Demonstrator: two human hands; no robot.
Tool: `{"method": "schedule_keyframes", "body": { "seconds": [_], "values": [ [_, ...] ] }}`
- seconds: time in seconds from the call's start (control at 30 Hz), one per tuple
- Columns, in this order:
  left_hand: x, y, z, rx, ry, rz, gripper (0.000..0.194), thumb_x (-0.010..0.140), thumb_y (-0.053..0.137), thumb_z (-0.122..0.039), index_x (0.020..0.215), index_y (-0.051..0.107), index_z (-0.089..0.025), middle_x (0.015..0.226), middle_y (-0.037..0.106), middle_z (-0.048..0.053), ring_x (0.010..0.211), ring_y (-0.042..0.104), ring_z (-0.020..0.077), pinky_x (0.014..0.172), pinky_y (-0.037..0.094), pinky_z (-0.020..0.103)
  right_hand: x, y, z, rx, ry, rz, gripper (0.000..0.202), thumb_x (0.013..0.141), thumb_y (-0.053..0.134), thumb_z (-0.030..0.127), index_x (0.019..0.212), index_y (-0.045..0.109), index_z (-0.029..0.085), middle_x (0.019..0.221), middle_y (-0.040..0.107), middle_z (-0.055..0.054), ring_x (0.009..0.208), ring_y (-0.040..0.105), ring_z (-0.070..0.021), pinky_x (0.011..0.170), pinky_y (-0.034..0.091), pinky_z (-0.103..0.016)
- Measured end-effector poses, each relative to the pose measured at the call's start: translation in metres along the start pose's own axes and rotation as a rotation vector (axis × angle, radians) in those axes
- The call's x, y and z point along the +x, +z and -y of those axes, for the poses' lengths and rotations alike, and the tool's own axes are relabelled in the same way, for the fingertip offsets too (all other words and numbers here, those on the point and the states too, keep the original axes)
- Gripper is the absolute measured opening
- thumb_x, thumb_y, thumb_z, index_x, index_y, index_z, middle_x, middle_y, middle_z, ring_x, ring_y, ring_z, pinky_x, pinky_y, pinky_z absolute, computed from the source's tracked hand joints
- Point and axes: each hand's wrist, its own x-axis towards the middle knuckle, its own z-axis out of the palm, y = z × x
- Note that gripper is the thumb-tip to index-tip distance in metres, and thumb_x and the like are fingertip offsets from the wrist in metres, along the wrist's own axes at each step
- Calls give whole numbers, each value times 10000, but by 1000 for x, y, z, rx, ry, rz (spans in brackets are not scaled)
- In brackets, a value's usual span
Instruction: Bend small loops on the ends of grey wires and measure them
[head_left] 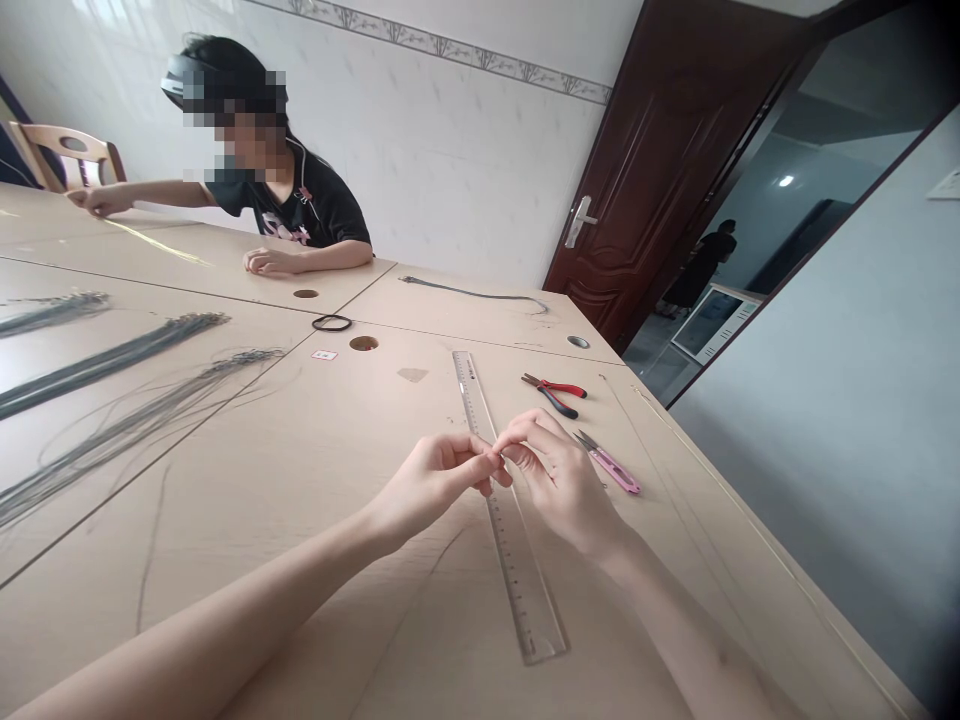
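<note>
My left hand (439,475) and my right hand (559,475) meet above a clear ruler (525,590) that lies lengthwise on the table. Both hands are closed in pinches, fingertips touching; whatever sits between them is too small to name. A thin dark strand (420,590) runs faintly over the tabletop below my left hand. Beyond my right hand lie pliers (559,391) with red and black handles. Pink thread snips (611,465) rest just right of that hand.
Bundles of grey cord (112,365) lie at the left. A black band (331,323) and table holes (364,343) are farther back. Across the table sits a person (315,200), one hand at a yellow strand (154,242). Long thin strands (720,485) line the right edge.
</note>
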Motion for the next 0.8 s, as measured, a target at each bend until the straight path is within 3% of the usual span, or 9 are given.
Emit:
{"method": "schedule_keyframes", "body": {
  "seconds": [0.17, 0.3, 0.43, 0.53, 0.67, 0.8],
  "values": [
    [2, -1, 4, -31, 35, -25, 135, 827, 573, -260, 747, 601, -155, 730, 627, -5, 687, 529, 112, 706, 408, 243, 1, -4, -1, -117, 58, -34, 173, 942, 438, 248, 925, 609, 220, 887, 571, -24, 841, 589, -136, 766, 459, -254],
    [2, -1, 6, -6, 55, -65, 135, 831, 526, -208, 709, 562, -161, 742, 622, -10, 682, 514, 109, 698, 386, 255, 7, -24, -15, -332, 266, -38, 169, 920, 436, 225, 961, 598, 201, 983, 612, -60, 879, 593, -180, 788, 432, -315],
    [0, 1, 3, 8, 37, -111, 137, 806, 507, -181, 673, 531, -161, 682, 589, -19, 666, 494, 113, 678, 358, 267, 4, -49, -33, -533, 576, 183, 139, 814, 520, 162, 730, 629, 181, 794, 640, -53, 691, 592, -199, 637, 408, -334],
    [0, 2, 1, -15, 29, -142, 114, 781, 505, -170, 671, 530, -160, 650, 570, -20, 647, 483, 118, 653, 345, 274, -3, -60, -39, -589, 749, 388, 84, 758, 618, 247, 715, 628, 176, 731, 628, -22, 642, 575, -165, 553, 399, -278],
    [0, 3, 1, -99, 12, -183, 102, 761, 508, -161, 661, 527, -160, 642, 558, -22, 613, 463, 108, 633, 334, 272, -8, -63, -36, -668, 859, 563, 170, 734, 676, 286, 825, 600, 165, 803, 602, -7, 631, 521, -110, 545, 402, -237],
    [-1, 4, -1, -148, 5, -190, 119, 777, 497, -190, 661, 515, -170, 557, 472, -47, 594, 438, 106, 635, 335, 271, -6, -60, -30, -733, 896, 661, 177, 698, 697, 253, 719, 556, 148, 682, 521, 35, 537, 441, -79, 506, 353, -217]
  ]
}}
